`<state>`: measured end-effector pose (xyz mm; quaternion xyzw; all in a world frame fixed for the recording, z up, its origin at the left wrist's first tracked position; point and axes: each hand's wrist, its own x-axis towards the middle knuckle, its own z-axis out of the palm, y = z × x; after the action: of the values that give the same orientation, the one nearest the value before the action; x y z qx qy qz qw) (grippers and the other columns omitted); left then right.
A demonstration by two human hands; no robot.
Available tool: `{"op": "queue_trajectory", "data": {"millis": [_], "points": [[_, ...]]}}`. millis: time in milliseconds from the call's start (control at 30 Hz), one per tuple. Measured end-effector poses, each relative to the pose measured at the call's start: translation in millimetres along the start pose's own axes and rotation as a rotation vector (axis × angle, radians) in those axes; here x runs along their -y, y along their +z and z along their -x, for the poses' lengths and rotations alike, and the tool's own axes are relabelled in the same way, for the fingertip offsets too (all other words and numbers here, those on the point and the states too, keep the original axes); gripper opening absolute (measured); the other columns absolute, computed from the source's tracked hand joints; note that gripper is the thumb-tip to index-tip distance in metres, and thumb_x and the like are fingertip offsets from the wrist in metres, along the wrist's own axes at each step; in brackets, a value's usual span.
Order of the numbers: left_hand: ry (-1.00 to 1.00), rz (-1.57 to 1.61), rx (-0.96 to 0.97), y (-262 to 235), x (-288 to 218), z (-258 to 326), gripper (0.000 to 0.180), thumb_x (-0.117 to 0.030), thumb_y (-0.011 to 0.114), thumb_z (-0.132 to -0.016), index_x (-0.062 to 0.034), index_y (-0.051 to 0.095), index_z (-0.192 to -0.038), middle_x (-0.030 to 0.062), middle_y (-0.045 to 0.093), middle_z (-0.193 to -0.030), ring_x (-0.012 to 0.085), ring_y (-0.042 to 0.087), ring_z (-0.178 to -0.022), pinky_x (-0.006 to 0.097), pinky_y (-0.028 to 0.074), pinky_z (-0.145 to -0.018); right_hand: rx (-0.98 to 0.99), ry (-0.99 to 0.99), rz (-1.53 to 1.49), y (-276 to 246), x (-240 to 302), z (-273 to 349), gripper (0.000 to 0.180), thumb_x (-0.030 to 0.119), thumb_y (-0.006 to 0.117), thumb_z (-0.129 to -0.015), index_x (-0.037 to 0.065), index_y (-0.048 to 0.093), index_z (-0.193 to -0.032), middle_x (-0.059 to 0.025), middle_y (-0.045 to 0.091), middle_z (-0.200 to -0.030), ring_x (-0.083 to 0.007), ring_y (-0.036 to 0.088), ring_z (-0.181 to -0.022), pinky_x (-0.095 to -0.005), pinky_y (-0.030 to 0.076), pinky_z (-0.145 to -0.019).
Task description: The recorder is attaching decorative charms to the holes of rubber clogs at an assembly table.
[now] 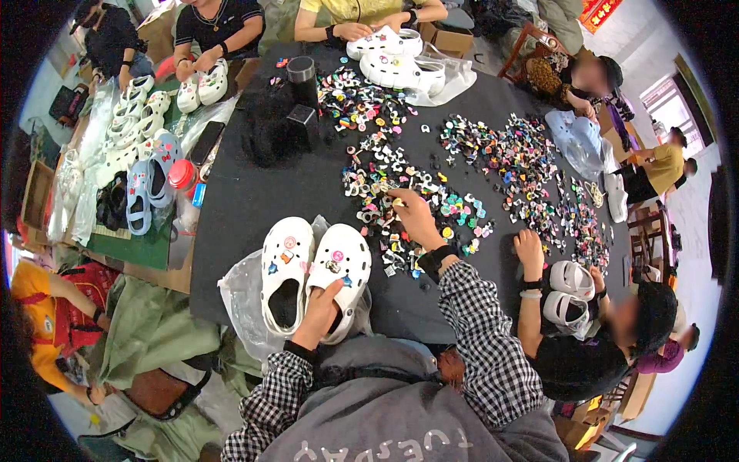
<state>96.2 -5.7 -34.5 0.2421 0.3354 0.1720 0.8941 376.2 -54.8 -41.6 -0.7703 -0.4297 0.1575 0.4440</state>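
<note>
While steadying the right-hand white clog with left hand tucked inside its opening, reaching right hand, fingertips pinching, into the charm pile.

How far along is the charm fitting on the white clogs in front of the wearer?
Both white clogs already carry several charms on their uppers. In hand: the left hand grips inside the right-side clog, while the right hand reaches into the pile of loose charms on the black table. Many holes on both clogs look unfilled, so more remains.
</note>
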Motion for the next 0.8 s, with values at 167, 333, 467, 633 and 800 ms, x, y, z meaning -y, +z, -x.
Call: {"op": "queue_trajectory", "data": {"millis": [167,333,467,633,800], "points": [[-0.023,-0.007,0.008,-3,4,-3,0.044,-0.004,0.056,-0.09,0.0019,0.041,-0.131,0.0098,0.051,-0.128,0.0216,0.051,-0.116,0.033,0.042,-0.099,-0.086,0.077,0.044,-30,-8,25,0.025,-0.001,0.055,-0.081,0.002,0.063,-0.104,-0.0152,0.065,-0.097,-0.0275,0.064,-0.088,-0.0341,0.051,-0.075],[0.021,0.0,0.01,2,2,-1,0.042,-0.002,0.054,-0.091,0.0022,0.042,-0.131,0.0103,0.051,-0.128,0.0218,0.051,-0.117,0.033,0.042,-0.099,-0.059,0.062,0.1,-37,-14,54,0.018,0.001,0.056,-0.081,0.001,0.065,-0.098,-0.016,0.066,-0.091,-0.03,0.065,-0.078,-0.035,0.051,-0.069],[0.015,0.018,0.027,0,3,-2,0.043,-0.003,0.052,-0.092,0.0012,0.04,-0.132,0.0104,0.05,-0.129,0.0219,0.05,-0.118,0.035,0.041,-0.1,0.06,0.175,0.144,-32,-14,75,0.024,0.008,0.061,-0.08,0.004,0.063,-0.103,-0.0158,0.063,-0.099,-0.0305,0.063,-0.081,-0.0396,0.05,-0.072],[0.012,0.003,0.047,-4,4,-2,0.044,-0.004,0.053,-0.092,-0.0005,0.038,-0.134,0.01,0.05,-0.129,0.022,0.05,-0.118,0.035,0.041,-0.1,0.086,0.159,0.235,-9,2,80,0.033,0.013,0.067,-0.075,0.006,0.06,-0.107,-0.0147,0.057,-0.101,-0.0318,0.061,-0.083,-0.0402,0.05,-0.073],[0.041,-0.021,0.056,-4,5,-4,0.044,-0.005,0.053,-0.091,0.0003,0.039,-0.133,0.0098,0.051,-0.129,0.0219,0.051,-0.117,0.035,0.042,-0.099,0.035,0.141,0.196,-4,3,76,0.032,0.009,0.068,-0.072,0.008,0.061,-0.103,-0.0147,0.056,-0.095,-0.0329,0.059,-0.085,-0.0408,0.049,-0.074]]}}
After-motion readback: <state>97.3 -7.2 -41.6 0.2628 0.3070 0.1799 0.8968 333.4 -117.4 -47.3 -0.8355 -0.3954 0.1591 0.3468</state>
